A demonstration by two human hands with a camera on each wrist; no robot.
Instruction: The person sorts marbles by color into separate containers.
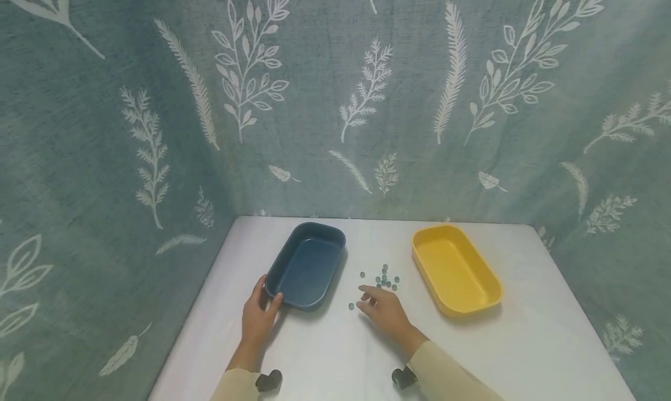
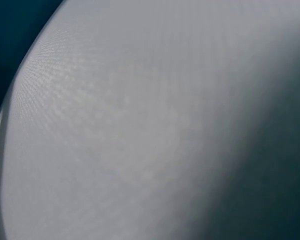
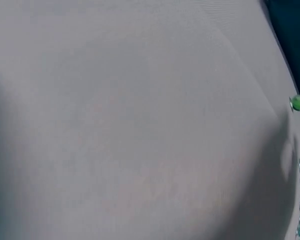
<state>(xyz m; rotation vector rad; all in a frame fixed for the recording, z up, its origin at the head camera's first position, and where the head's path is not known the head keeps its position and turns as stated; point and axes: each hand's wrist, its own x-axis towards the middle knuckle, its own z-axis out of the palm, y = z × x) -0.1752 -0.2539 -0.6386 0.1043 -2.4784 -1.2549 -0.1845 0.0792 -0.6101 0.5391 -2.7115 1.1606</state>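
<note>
Several beads (image 1: 385, 279) lie just beyond the relaxed, empty right hand (image 1: 385, 310), while the left hand (image 1: 259, 316) grips the blue tray's (image 1: 306, 265) near corner.

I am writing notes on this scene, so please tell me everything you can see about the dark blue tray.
The dark blue tray is a shallow oblong dish with rounded corners and a raised rim, plastic by its look. Nothing shows inside it. It sits flat on the white table, left of the small beads and apart from the yellow tray. The left hand holds its near left corner, thumb over the rim. The right hand does not touch it.
</note>
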